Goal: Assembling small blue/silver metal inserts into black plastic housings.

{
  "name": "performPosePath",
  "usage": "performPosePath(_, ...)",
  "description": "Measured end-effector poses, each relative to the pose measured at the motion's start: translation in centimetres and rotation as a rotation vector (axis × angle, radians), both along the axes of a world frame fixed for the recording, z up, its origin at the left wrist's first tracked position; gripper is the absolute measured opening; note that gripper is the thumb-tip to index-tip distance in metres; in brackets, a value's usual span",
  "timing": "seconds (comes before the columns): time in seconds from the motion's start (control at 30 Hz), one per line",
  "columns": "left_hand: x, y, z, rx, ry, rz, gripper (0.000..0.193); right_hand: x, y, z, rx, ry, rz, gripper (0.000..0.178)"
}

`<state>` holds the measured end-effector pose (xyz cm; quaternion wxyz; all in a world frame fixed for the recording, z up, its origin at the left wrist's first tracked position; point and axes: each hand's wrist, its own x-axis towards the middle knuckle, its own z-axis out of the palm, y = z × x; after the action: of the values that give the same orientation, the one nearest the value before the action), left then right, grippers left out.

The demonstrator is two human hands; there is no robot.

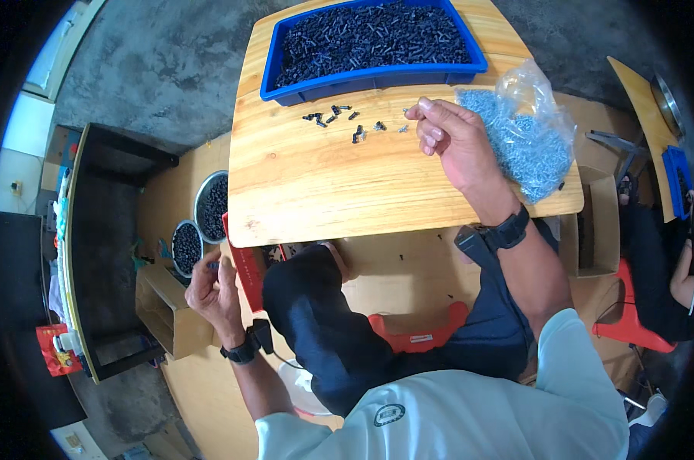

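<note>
My right hand (456,138) is above the wooden table (324,184), beside a clear plastic bag of silver screws (523,142). Its thumb and fingers are pinched together; what they hold, if anything, is too small to make out. Off the table's left side, my left hand (215,295) hovers near a bowl of small black parts (187,247), fingers curled in. Whatever is in it cannot be made out. Between the bag and the table's left side lie several small black pieces (332,116), a few with screws (403,129) close by.
At the table's far end stands a blue tray (378,79) full of black plastic parts. A second metal bowl (212,205), a cardboard box (174,310) and a red box (244,272) are low on the left. Another cardboard box (597,222) and a person (661,268) are at right.
</note>
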<state>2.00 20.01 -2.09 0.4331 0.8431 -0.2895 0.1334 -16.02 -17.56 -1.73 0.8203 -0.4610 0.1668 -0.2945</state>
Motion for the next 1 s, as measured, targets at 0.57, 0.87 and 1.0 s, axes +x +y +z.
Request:
performPosePath(0.57,0.1,-7.2,2.7,0.121,-0.064,-0.12,0.012,0.6,-0.5,-1.1,-0.042,0.083,-0.076,0.029)
performPosePath(0.87,-2.8,-16.5,6.2,0.018,0.052,-0.408,0.009,0.2,-0.6,-1.6,-0.057,0.065,-0.099,0.029)
performPosePath(1.0,-0.6,-19.6,3.4,0.302,-0.019,-0.446,0.016,1.0,0.2,-1.2,-0.086,0.058,-0.101,0.029)
